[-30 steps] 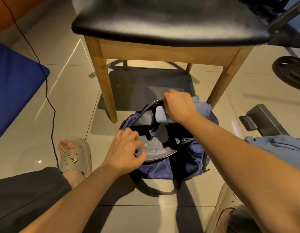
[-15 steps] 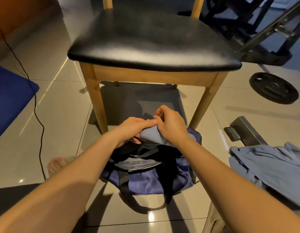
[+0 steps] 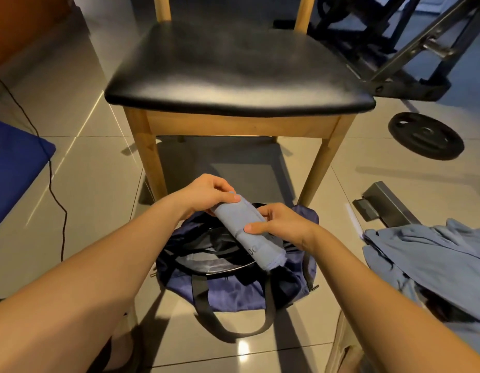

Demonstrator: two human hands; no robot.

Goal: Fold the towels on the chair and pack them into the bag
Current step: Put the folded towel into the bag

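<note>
A folded grey-blue towel (image 3: 248,232) is held slantwise above the open navy bag (image 3: 233,289), which lies on the tiled floor in front of the chair. My left hand (image 3: 206,193) grips the towel's upper end. My right hand (image 3: 280,224) pinches its middle from the right side. The towel's lower end hangs over the bag's dark opening. The wooden chair (image 3: 233,68) has a black padded seat with nothing on it.
A loose blue cloth (image 3: 432,262) lies heaped on the floor at the right. A weight plate (image 3: 426,135), a metal bench frame (image 3: 411,57) and a metal foot piece (image 3: 384,205) stand right of the chair. A blue mat (image 3: 13,168) and black cable (image 3: 49,168) lie left.
The towel has come up out of the bag's mouth and now lies slantwise between both hands. My left hand moved from the bag's rim to the towel's upper end. The view tilted upward.
</note>
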